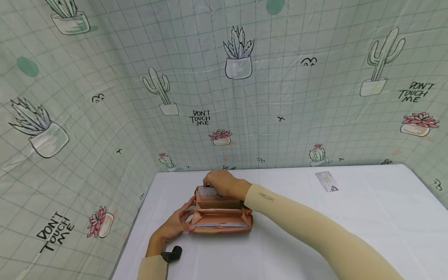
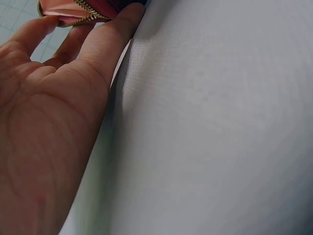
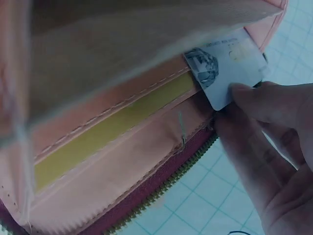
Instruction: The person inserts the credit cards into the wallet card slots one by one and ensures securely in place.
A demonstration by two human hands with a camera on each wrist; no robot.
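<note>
A pink zip wallet (image 1: 221,230) lies spread wide on the table, its inner compartments facing up. My left hand (image 1: 173,224) grips its left end, thumb at the near corner and fingers along the side. In the left wrist view the fingertips meet the brass zip edge of the wallet (image 2: 68,20). Over the far half, my right hand (image 1: 224,182) pinches a silver-white bank card (image 3: 230,63) with a chip and a diamond picture. Its thumb lies on the card's face, while the other fingers are partly hidden behind the wallet's edge. The card overlaps the slots there.
A second silver card (image 1: 327,181) lies at the back right of the white table (image 1: 280,241). Pale cards (image 1: 220,224) show in the wallet's near pocket, and a yellow strip (image 3: 112,127) in a far slot. A patterned cloth wall (image 1: 266,128) stands behind the table.
</note>
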